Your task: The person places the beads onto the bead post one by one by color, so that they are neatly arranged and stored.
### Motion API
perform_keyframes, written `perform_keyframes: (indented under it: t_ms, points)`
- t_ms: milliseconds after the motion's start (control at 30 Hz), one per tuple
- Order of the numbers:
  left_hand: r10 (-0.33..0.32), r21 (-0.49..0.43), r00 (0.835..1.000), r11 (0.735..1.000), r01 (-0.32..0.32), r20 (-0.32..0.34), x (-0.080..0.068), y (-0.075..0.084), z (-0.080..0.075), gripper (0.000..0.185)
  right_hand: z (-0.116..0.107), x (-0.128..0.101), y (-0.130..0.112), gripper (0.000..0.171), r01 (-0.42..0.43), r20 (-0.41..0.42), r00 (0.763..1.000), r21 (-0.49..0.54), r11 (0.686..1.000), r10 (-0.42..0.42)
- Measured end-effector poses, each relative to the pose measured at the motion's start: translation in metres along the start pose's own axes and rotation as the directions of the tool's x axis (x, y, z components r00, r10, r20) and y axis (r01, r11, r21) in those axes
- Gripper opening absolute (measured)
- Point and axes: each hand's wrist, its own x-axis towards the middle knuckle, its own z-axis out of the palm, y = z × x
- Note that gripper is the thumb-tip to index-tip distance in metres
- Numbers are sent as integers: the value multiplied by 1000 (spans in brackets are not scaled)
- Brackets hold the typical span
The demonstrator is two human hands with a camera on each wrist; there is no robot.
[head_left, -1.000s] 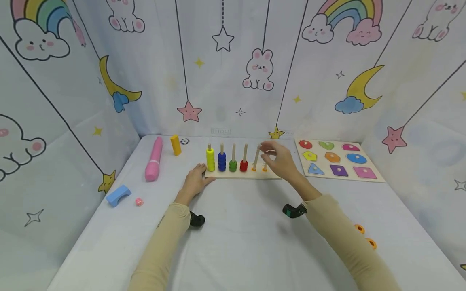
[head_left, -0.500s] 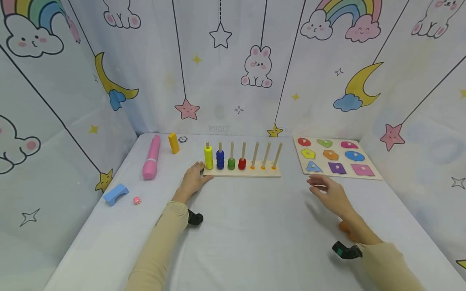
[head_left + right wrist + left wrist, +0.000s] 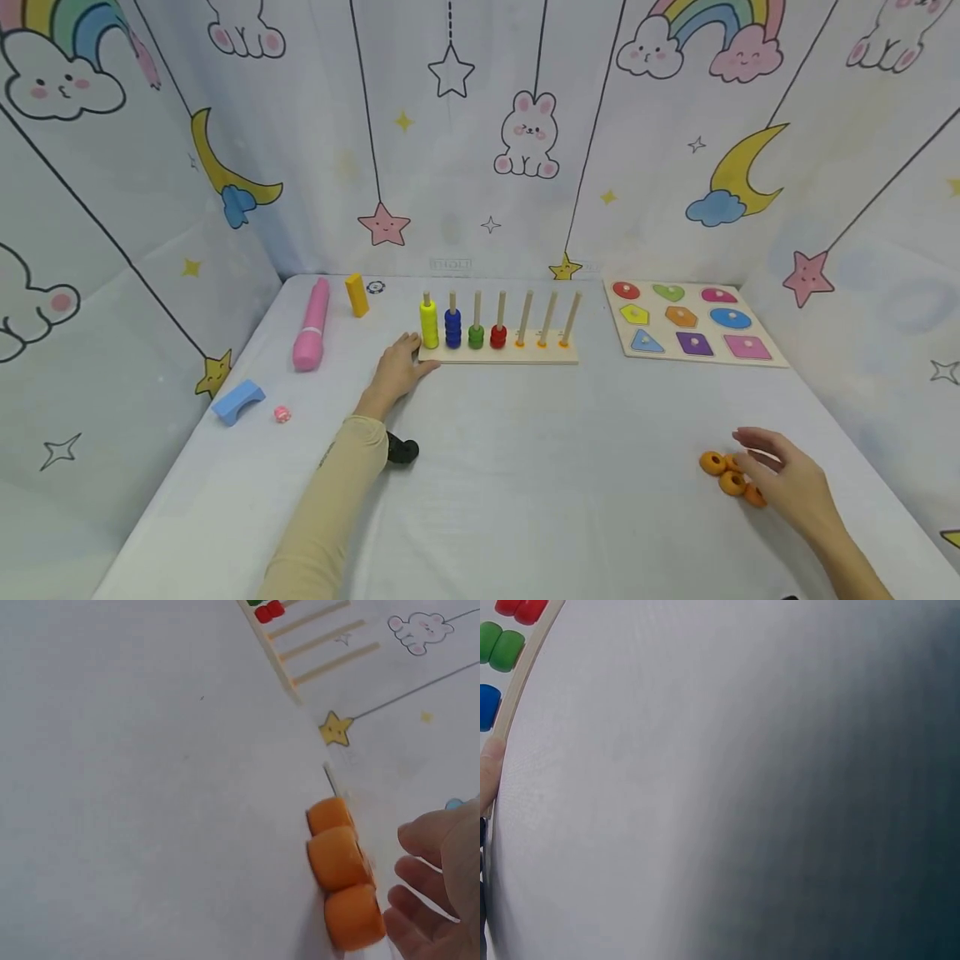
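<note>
Three orange rings (image 3: pixel 729 475) lay in a cluster on the table (image 3: pixel 525 467), near its right edge and well apart from the peg board (image 3: pixel 498 354). We saw our right hand (image 3: pixel 787 483) just beside them in the head view, fingers relaxed and spread, grasping nothing; whether a fingertip touched a ring we could not tell. The right wrist view showed what the head view did not: the rings (image 3: pixel 341 870) stood in a row, touching one another, with the fingers (image 3: pixel 427 881) close beside them and a small gap visible. Our left hand (image 3: pixel 397 371) rested flat on the table at the left end of the board, fingers straight, gripping nothing. The left wrist view gave only a fingertip (image 3: pixel 489 776) against the board's edge (image 3: pixel 521 675), with blue, green and red rings beside it, and otherwise bare cloth. From the head we saw the whole board: a yellow stack (image 3: pixel 429 325), a blue stack (image 3: pixel 453 327), green rings (image 3: pixel 476 337) and red rings (image 3: pixel 498 337) on the first four pegs, and one orange ring low on each of the other three. A shape puzzle (image 3: pixel 693 329) lay to the right of the board; a pink cylinder (image 3: pixel 312 325), a yellow block (image 3: pixel 356 296), a blue arch (image 3: pixel 237 402) and a small pink ball (image 3: pixel 282 414) lay to the left. White cloth covered the table, and curtains printed with rainbows, moons, stars and rabbits enclosed it on three sides.
</note>
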Motion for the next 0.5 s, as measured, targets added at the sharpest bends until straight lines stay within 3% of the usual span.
perform_keyframes:
  t_ms: [200, 333, 500]
  points:
    - [-10, -17, 1000, 1000, 11, 18, 0, -1, 2, 72, -4, -28, 15, 49, -118, 6, 993, -46, 992, 119]
    - [-10, -16, 1000, 1000, 10, 19, 0, 0, 2, 72, -2, -39, 16, 54, -152, 42, 987, -78, 985, 155]
    - [-7, -12, 1000, 1000, 7, 4, -1, 1, 0, 72, 5, -42, 15, 48, -141, 19, 990, -99, 985, 143]
